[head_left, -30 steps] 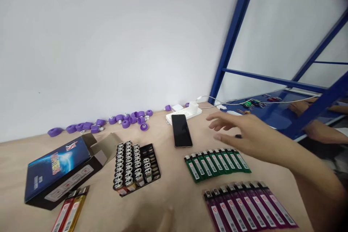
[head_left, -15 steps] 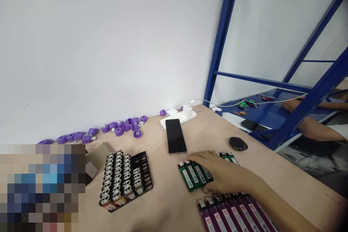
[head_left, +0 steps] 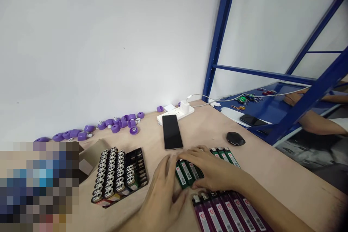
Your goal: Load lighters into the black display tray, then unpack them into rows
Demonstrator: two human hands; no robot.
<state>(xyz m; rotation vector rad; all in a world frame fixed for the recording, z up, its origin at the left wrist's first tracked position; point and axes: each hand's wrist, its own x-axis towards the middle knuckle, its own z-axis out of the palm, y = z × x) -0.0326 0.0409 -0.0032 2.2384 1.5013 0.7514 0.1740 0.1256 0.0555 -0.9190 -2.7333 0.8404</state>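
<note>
My right hand [head_left: 210, 169] lies over a bunched group of green disposable lighters [head_left: 187, 172], its fingers across their tops. My left hand [head_left: 161, 192] comes up from the bottom edge, its fingertips pressed against the left side of that group. Several more green lighters [head_left: 225, 156] stick out beyond my right hand. Below it, a row of purple lighters [head_left: 225, 214] lies side by side. To the left of my left hand is a black tray [head_left: 119, 175], its slots mostly filled with upright lighters. A few slots at its far end show no lighters.
A black phone [head_left: 172, 132] lies near a white power strip [head_left: 176, 112], and a black oval object [head_left: 235, 138] sits to the right. Purple parts [head_left: 114, 127] line the wall. A pixelated patch [head_left: 38, 185] hides the lower left. Beyond a blue metal frame [head_left: 220, 36], a co-worker's hands [head_left: 293, 98] rest at a blue surface.
My right hand has come down from above onto the green lighters, and my left hand has risen into view against them. The green lighters now sit bunched together, no longer in a long row.
</note>
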